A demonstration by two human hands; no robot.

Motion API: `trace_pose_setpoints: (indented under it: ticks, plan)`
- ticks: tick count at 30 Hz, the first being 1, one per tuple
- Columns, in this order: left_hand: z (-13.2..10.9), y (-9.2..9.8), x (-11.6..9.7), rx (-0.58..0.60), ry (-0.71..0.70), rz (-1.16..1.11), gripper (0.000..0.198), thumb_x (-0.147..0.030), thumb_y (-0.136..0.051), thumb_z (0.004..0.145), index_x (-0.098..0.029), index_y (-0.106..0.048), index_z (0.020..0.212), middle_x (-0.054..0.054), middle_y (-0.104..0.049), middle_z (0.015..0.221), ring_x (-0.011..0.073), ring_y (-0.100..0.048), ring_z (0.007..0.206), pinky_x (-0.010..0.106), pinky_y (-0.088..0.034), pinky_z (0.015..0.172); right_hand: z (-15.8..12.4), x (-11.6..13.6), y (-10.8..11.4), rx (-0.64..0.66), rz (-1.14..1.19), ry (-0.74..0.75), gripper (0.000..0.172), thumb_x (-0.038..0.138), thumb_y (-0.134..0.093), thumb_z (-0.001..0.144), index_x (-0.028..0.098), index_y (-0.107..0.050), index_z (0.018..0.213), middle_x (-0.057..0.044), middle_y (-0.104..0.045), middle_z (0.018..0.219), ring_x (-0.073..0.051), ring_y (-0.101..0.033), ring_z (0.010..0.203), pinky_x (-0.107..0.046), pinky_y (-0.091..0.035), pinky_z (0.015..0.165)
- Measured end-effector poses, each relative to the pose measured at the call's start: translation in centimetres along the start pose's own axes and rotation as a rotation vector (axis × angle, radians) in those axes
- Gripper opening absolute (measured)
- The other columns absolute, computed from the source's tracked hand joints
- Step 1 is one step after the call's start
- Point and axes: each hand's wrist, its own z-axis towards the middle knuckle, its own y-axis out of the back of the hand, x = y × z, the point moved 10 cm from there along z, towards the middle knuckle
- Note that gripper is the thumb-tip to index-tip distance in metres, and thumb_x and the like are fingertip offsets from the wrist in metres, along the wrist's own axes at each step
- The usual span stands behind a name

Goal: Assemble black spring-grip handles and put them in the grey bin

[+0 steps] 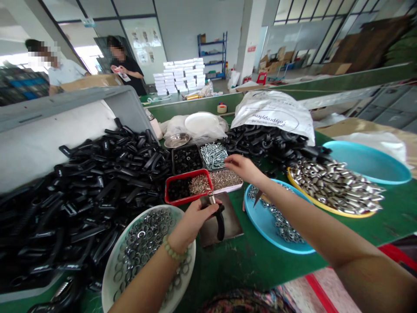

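One black handle [220, 225] gripped in our left hand [195, 217], just below frame centre.
We see its long axis near vertical, curved end toward frame bottom, one spring [212, 198] poking up; one metal plate [235, 219] beneath. Our right hand [243, 168], well apart, up and right, bunched at the screws [212, 155]; can't tell if holding any.

A bracelet [175, 249] of round, pale green beads circles one wrist; both forearms [146, 276] are bare, the clothing [250, 301] multicoloured and patterned.
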Motion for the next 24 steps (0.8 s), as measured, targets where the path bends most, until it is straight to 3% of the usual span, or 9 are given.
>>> trace_pose_setpoints:
  ticks: [3,6,10,13,16,18,21,24]
  plan:
    - [-1.1,2.2,-0.4,-0.162,0.009,-0.043,0.024,-0.028,-0.071,0.066,-0.015,-0.068,0.086,0.005,-0.069,0.084,0.0179,-0.061,0.080,0.028,-0.046,0.078,5.4,-6.7,1.6,-0.144,-0.075,-0.186,0.028,0.026,-0.043,0.094,0.013,-0.059,0.113,-0.014,-0.061,0.113,-0.023,-0.056,0.106,-0.041,-0.043,0.093]
    - [-2.0,3.0,-1.3,-0.198,-0.028,0.097,0.021,-0.026,-0.071,0.064,-0.014,-0.068,0.081,0.004,-0.069,0.078,0.0183,-0.060,0.076,0.028,-0.046,0.074,8.4,-11.0,1.9,-0.209,-0.086,-0.293,0.031,0.030,-0.053,0.090,0.014,-0.055,0.117,-0.011,-0.057,0.117,-0.022,-0.057,0.102,-0.043,-0.048,0.087]
    - [-2.7,3.2,-2.8,-0.202,-0.139,0.298,0.018,-0.031,-0.063,0.074,-0.016,-0.066,0.084,0.004,-0.068,0.081,0.0192,-0.060,0.077,0.028,-0.046,0.071,9.6,-13.0,1.2,-0.236,-0.001,-0.284,0.033,0.030,-0.056,0.088,0.014,-0.055,0.117,-0.009,-0.058,0.114,-0.021,-0.059,0.098,-0.042,-0.050,0.084]
    - [-3.2,3.7,-3.8,-0.277,-0.248,0.428,0.021,-0.034,-0.054,0.083,-0.017,-0.062,0.092,0.006,-0.066,0.090,0.0199,-0.058,0.084,0.030,-0.046,0.077,8.0,-13.4,1.4,-0.276,0.107,-0.240,0.037,0.021,-0.060,0.082,0.012,-0.051,0.117,-0.011,-0.062,0.103,-0.024,-0.060,0.095,-0.043,-0.046,0.087]
    - [-3.2,3.7,-3.7,-0.320,-0.290,0.611,0.021,-0.035,-0.045,0.088,-0.018,-0.058,0.092,0.006,-0.063,0.088,0.0194,-0.056,0.081,0.032,-0.044,0.077,4.1,-13.0,1.6,-0.334,0.248,-0.226,0.043,0.022,-0.048,0.083,0.017,-0.037,0.124,-0.009,-0.061,0.099,-0.021,-0.063,0.082,-0.039,-0.049,0.078]
    - [-2.9,2.9,-3.0,-0.284,-0.276,0.732,0.023,-0.036,-0.041,0.090,-0.018,-0.055,0.086,0.005,-0.060,0.079,0.0187,-0.055,0.073,0.031,-0.043,0.071,0.5,-11.5,1.2,-0.359,0.346,-0.224,0.035,0.028,-0.034,0.089,0.023,-0.030,0.123,-0.005,-0.060,0.094,-0.016,-0.061,0.067,-0.035,-0.052,0.065]
    - [-2.7,1.4,-2.1,-0.200,-0.241,0.814,0.027,-0.040,-0.039,0.090,-0.019,-0.051,0.078,0.003,-0.056,0.071,0.0177,-0.053,0.066,0.030,-0.041,0.064,-4.9,-7.3,-1.3,-0.283,0.734,-0.186,0.026,0.042,-0.024,0.093,0.026,-0.038,0.108,0.002,-0.055,0.074,-0.012,-0.053,0.047,-0.029,-0.049,0.047]
    - [-2.9,0.1,-1.9,-0.111,-0.199,0.778,0.029,-0.043,-0.041,0.090,-0.019,-0.051,0.078,0.002,-0.057,0.072,0.0170,-0.053,0.067,0.029,-0.041,0.065,-9.1,-1.4,-4.0,-0.094,1.110,-0.135,0.033,0.055,-0.038,0.088,0.023,-0.045,0.090,0.004,-0.052,0.063,-0.010,-0.047,0.040,-0.024,-0.043,0.040]
